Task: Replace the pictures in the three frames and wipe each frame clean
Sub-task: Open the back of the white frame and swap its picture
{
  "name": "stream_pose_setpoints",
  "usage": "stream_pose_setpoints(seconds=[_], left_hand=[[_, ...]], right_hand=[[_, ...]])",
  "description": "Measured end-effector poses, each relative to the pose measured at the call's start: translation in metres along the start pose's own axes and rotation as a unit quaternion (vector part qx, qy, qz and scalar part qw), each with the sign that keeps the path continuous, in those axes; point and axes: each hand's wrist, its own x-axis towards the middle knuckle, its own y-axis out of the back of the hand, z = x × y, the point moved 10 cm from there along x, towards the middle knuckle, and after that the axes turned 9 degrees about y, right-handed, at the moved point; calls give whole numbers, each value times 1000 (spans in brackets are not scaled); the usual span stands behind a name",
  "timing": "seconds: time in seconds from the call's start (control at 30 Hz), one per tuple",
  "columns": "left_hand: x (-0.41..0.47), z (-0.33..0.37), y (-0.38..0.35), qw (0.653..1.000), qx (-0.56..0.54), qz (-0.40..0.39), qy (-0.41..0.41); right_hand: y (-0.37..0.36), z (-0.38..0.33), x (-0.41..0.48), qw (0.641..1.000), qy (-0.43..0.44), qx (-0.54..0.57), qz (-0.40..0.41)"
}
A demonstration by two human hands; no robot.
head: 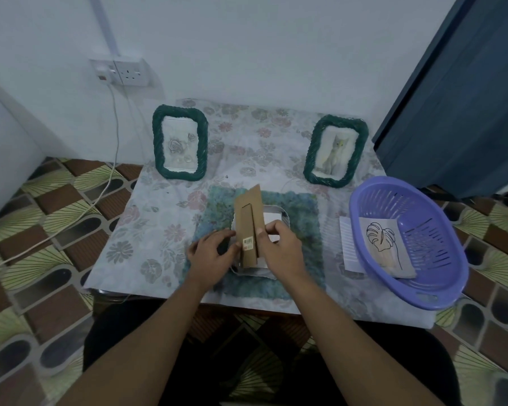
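Observation:
A third frame (283, 218) lies face down on a blue-green cloth (302, 221) at the table's middle. Its brown cardboard backing (248, 218) with a stand strip and a barcode sticker is lifted on edge over it. My left hand (211, 253) grips the backing's lower left edge. My right hand (279, 244) pinches its right edge near the stand. A white sheet (272, 227) shows under the backing. Two green rope frames stand upright behind: one with a rose picture (180, 142) at left, one with a cat picture (335, 150) at right.
A purple plastic basket (440, 271) sits at the table's right edge and holds a leaf line drawing (384, 244). A white lined paper (348, 244) lies beside it. A floral cloth (147, 230) covers the small table. A wall socket (123, 72) with a cable hangs at the left.

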Motion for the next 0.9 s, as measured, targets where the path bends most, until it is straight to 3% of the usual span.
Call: stream_pose_setpoints(seconds=[0.13,0.3,0.57,0.67,0.9], left_hand=[[5,-5,19,985,-164,-24,53],[2,-30,57,967,-230,26,103],[1,-84,112,970,-132,124,164],[4,-96,119,972,-65,135,180],[13,-101,122,975,38,160,153]], right_hand=[[-13,-8,8,999,15,31,0],[-47,-13,11,998,-18,42,-32],[-126,-13,-10,969,-169,61,-171],[-143,-21,-20,956,-180,37,-230],[-168,-21,-21,953,-157,-7,-261]])
